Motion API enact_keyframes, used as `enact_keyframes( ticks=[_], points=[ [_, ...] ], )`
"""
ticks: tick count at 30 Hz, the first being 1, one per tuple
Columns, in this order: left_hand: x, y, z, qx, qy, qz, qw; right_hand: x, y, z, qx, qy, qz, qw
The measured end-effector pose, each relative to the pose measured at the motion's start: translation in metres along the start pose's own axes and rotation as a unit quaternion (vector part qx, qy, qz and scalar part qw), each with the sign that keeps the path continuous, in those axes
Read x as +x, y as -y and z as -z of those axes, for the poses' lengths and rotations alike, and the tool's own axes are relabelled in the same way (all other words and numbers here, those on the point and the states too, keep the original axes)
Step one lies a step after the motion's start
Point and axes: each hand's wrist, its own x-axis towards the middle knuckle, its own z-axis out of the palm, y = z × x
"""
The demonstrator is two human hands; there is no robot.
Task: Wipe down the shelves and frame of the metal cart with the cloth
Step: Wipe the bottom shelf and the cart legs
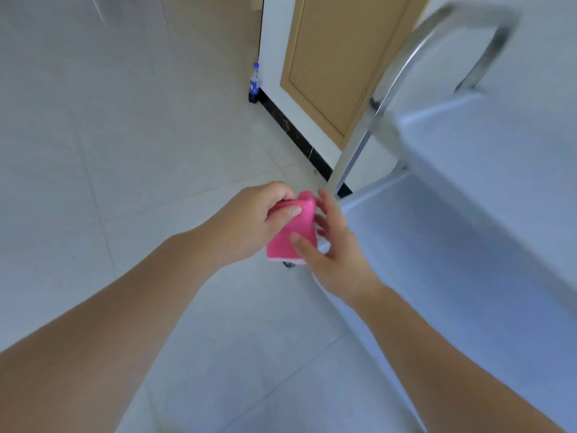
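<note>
With the left hand [259,220] and right hand [331,248] both pinching the folded cloth [293,229] beside the cart [468,170], present a flat face before wiping its frame.

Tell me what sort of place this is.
Probably an indoor service or utility area, perhaps a hallway in a home or workplace. The signs: a pale tiled floor, a tan door in a white wall with dark skirting, and a metal cart with a tubular handle. A bottle stands by the wall.

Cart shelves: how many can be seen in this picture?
2. The upper shelf is at right; the lower shelf lies below it, beside the hands. Others may be hidden.
</note>
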Motion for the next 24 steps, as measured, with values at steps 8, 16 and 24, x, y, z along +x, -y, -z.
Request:
enact_keyframes(
  ticks=[8, 16, 24],
  points=[
    [0.054, -0.267, 0.170, -0.052, 0.055, -0.027, 0.997, -0.032, 0.297, 0.154, 0.033, 0.047, -0.018, 0.998],
    [0.087, -0.506, 0.130, -0.062, 0.164, -0.138, 0.975, -0.169, 0.411, 0.300, -0.143, -0.185, 0.014, 0.972],
    [0.013, -0.701, -0.079, -0.179, 0.240, -0.135, 0.944, -0.405, 0.390, 0.425, -0.279, -0.305, -0.021, 0.910]
  ],
)
